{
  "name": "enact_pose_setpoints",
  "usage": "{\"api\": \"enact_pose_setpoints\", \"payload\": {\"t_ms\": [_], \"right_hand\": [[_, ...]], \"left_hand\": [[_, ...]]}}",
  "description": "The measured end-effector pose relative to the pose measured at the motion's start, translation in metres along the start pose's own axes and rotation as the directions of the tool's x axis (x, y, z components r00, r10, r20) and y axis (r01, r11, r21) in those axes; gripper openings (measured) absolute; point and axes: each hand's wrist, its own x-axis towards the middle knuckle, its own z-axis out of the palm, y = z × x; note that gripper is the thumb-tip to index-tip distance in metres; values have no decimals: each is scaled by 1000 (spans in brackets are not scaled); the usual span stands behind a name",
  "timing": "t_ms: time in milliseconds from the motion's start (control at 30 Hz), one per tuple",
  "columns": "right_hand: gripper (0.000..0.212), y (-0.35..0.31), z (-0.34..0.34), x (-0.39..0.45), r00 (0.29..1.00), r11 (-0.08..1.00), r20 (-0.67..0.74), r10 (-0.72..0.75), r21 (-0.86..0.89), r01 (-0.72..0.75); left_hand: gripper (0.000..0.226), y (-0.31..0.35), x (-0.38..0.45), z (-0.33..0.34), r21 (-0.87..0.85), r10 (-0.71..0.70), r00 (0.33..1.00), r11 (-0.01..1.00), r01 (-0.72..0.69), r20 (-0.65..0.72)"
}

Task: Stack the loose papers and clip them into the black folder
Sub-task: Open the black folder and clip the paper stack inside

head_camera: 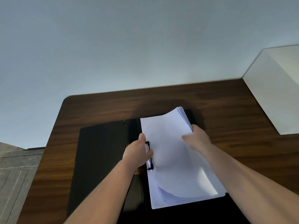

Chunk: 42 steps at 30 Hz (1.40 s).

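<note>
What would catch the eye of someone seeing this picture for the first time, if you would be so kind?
The white stack of papers stands out first, bowed upward over the right half of the open black folder on the dark wooden table. The right hand grips the stack's right edge, while the left hand sits at the black clip along the stack's left edge. A pale box-like object stands at the table's far right corner.

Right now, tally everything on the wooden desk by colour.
Black: 1, open black plastic folder with its spring clip
White: 2, stack of white paper sheets; pale white rectangular box
Total: 3
</note>
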Motion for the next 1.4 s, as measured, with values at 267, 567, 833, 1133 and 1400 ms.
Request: {"api": "enact_pose_setpoints", "payload": {"t_ms": [267,567,833,1133,1400], "right_hand": [[69,15,-10,6,989,999,-145,24,37,-19],[53,32,18,-23,938,889,-198,-285,-419,181],[47,27,48,-51,786,685,332,-522,-387,618],[70,16,62,-70,739,491,481,-472,-552,673],[68,5,71,-77,769,490,496,-404,-593,640]], "left_hand": [[28,-28,-4,-8,-227,-293,948,938,261,-124],[38,-25,-18,-4,-249,-265,961,939,239,-77],[45,13,-13,12,-57,-264,964,963,265,23],[32,2,-6,-7,-139,-164,967,971,192,195],[31,-2,-5,-8,-188,-180,956,956,225,230]]}}
